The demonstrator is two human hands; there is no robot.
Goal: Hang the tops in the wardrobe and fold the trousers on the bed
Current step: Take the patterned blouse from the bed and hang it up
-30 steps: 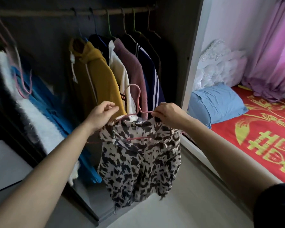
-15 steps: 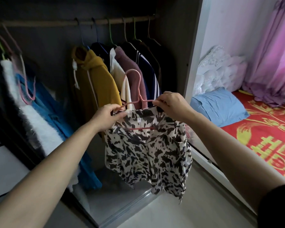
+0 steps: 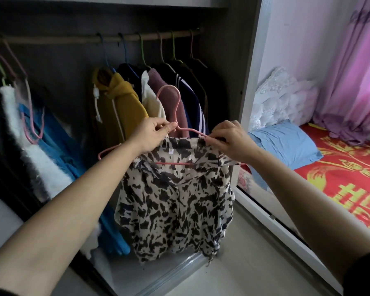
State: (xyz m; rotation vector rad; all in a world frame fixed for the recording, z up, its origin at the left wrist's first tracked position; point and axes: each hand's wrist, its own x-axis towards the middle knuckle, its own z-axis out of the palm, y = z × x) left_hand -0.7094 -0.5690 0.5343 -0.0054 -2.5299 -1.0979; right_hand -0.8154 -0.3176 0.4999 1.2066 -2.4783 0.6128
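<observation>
A black-and-cream patterned top hangs from a pink hanger in front of the open wardrobe. My left hand pinches the hanger at the base of its hook. My right hand pinches the top's right shoulder against the hanger's right arm. The hanger's left tip sticks out bare beside my left wrist. The wooden rail runs above, well clear of the hook.
On the rail hang a mustard hoodie, a cream top, a mauve one and a navy striped jacket; a white fluffy garment and a blue one hang at the left. The bed with a blue pillow lies right.
Both hands have lifted the hanger and top higher toward the rail. My left hand has shifted from the top's left shoulder to the hanger's neck, leaving the left tip bare.
</observation>
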